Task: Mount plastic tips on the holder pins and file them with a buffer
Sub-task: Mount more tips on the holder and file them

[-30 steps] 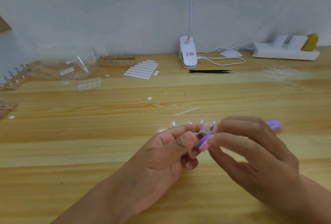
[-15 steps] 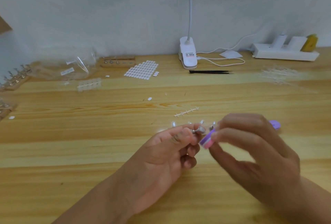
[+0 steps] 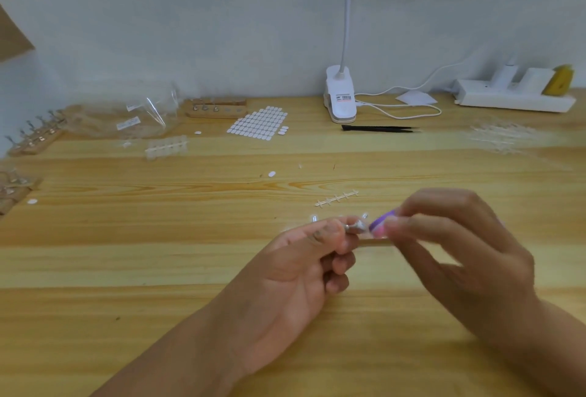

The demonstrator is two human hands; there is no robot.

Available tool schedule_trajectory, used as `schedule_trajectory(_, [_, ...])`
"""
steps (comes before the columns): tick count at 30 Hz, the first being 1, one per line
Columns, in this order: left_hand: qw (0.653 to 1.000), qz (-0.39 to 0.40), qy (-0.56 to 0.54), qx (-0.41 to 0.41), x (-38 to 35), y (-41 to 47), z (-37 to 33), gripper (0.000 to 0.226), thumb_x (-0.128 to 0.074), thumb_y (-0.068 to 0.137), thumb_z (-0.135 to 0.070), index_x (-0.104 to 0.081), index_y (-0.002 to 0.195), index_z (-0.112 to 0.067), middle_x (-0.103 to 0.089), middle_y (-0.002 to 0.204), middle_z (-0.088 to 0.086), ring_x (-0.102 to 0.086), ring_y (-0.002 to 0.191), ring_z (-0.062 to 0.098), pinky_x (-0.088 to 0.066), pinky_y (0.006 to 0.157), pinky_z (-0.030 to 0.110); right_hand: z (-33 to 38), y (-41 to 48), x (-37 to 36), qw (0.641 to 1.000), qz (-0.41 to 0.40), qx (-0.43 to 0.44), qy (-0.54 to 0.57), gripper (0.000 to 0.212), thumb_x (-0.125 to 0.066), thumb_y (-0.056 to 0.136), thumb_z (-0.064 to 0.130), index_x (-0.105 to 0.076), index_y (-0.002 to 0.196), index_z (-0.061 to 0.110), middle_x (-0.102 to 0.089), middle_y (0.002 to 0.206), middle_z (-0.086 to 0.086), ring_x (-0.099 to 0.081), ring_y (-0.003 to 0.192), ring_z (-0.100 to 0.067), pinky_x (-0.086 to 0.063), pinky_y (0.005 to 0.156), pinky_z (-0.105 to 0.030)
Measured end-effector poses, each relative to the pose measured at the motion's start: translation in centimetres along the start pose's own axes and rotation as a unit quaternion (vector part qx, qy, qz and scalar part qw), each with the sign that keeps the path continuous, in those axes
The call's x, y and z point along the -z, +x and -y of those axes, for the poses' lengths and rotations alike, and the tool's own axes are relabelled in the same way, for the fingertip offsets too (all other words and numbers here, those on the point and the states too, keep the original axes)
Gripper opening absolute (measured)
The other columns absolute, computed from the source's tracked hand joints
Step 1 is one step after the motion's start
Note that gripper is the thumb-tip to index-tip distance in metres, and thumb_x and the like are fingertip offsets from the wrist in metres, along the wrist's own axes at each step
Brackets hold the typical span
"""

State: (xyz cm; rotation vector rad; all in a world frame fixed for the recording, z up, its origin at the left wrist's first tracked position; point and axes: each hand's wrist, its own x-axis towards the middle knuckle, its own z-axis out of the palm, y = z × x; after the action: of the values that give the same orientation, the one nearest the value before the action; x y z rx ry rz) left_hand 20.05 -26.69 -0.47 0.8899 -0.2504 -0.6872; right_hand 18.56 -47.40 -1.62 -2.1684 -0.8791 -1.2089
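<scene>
The plastic tip (image 3: 360,225) sits on a small metal holder pin (image 3: 349,227), pinched between the thumb and fingers of the left hand (image 3: 298,269) just above the wooden table (image 3: 158,238). The right hand (image 3: 469,257) pinches a purple and pink buffer (image 3: 380,224) in its fingertips, and the buffer's near end touches the tip from the right. The right hand's fingers cover most of the buffer.

Two loose tips (image 3: 314,217) lie on the wood just behind the hands, with a bare white sprue strip (image 3: 336,198) a little further back and a single white oval sticker (image 3: 271,174) beyond that. Along the wall are a sticker sheet (image 3: 258,120), black tweezers (image 3: 379,128), a white clip lamp (image 3: 340,98), a power strip (image 3: 513,100), a wooden pin block (image 3: 217,109) and a clear plastic bag (image 3: 126,114).

Since a second ago the buffer's near end has slid up and to the right across the tip, while the left hand has hardly shifted.
</scene>
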Motion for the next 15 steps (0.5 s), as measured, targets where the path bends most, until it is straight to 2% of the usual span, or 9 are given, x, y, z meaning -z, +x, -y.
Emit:
schedule_trajectory(2, [1.0,-0.012,0.019,-0.011,0.2,-0.1,-0.2,0.04,-0.085,0.066,-0.043,-0.075,0.095,-0.019,-0.058,0.081,-0.008,-0.047,0.072,0.008,-0.036,0.06,0.019,-0.3,0.5,0.3,0.999,-0.021,-0.025,0.002,0.035,-0.077,0.083,-0.003,-0.068,0.106,0.022,-0.066,0.096,-0.003,-0.063,0.088,-0.015,-0.051,0.082,-0.028])
schedule_trajectory(4, [0.992,-0.041,0.113,-0.045,0.3,-0.2,-0.2,0.035,-0.083,0.07,-0.043,-0.074,0.097,-0.022,-0.062,0.087,-0.009,-0.05,0.077,0.007,-0.041,0.064,0.019,-0.1,0.7,0.4,0.999,-0.025,-0.028,0.01,0.032,-0.076,0.085,0.0,-0.068,0.107,0.021,-0.066,0.099,-0.004,-0.065,0.09,-0.015,-0.052,0.083,-0.028])
schedule_trajectory(5, [0.977,-0.057,0.191,-0.071,0.3,-0.3,-0.2,0.031,-0.079,0.074,-0.041,-0.073,0.099,-0.023,-0.064,0.09,-0.009,-0.053,0.081,0.006,-0.044,0.069,0.018,0.1,0.7,0.5,0.999,-0.018,-0.027,0.012,0.028,-0.075,0.086,0.0,-0.068,0.108,0.016,-0.067,0.101,-0.005,-0.066,0.093,-0.014,-0.052,0.084,-0.027])
schedule_trajectory(7, [0.925,-0.084,0.343,-0.138,0.3,-0.7,-0.1,0.027,-0.073,0.078,-0.037,-0.071,0.101,-0.024,-0.069,0.092,-0.012,-0.06,0.086,0.003,-0.046,0.078,0.019,0.3,0.8,0.8,0.999,0.004,-0.038,0.018,0.027,-0.072,0.087,-0.001,-0.067,0.113,0.008,-0.067,0.105,-0.008,-0.066,0.099,-0.013,-0.052,0.088,-0.027])
schedule_trajectory(9, [0.871,-0.107,0.438,-0.195,-0.1,-1.1,-0.2,0.023,-0.074,0.076,-0.037,-0.072,0.098,-0.028,-0.07,0.088,-0.014,-0.061,0.083,0.001,-0.045,0.076,0.015,0.5,0.7,0.8,0.997,0.031,-0.055,0.04,0.027,-0.068,0.091,0.001,-0.066,0.117,0.007,-0.067,0.11,-0.008,-0.066,0.104,-0.013,-0.052,0.09,-0.025])
schedule_trajectory(12, [0.839,-0.131,0.476,-0.229,-1.0,-1.4,-0.1,0.025,-0.075,0.069,-0.036,-0.073,0.093,-0.03,-0.069,0.083,-0.017,-0.06,0.08,0.002,-0.043,0.072,0.011,1.1,0.4,0.3,0.993,0.08,-0.051,0.066,0.027,-0.062,0.094,0.004,-0.065,0.121,0.007,-0.065,0.112,-0.005,-0.066,0.104,-0.016,-0.052,0.087,-0.024])
schedule_trajectory(15, [0.836,-0.151,0.475,-0.232,-1.2,-1.3,0.1,0.023,-0.075,0.062,-0.034,-0.072,0.084,-0.028,-0.067,0.076,-0.018,-0.058,0.074,-0.001,-0.04,0.07,0.008,0.4,0.3,0.3,0.991,0.098,-0.064,0.059,0.027,-0.061,0.094,0.005,-0.066,0.121,0.008,-0.066,0.111,-0.005,-0.066,0.102,-0.017,-0.053,0.085,-0.027])
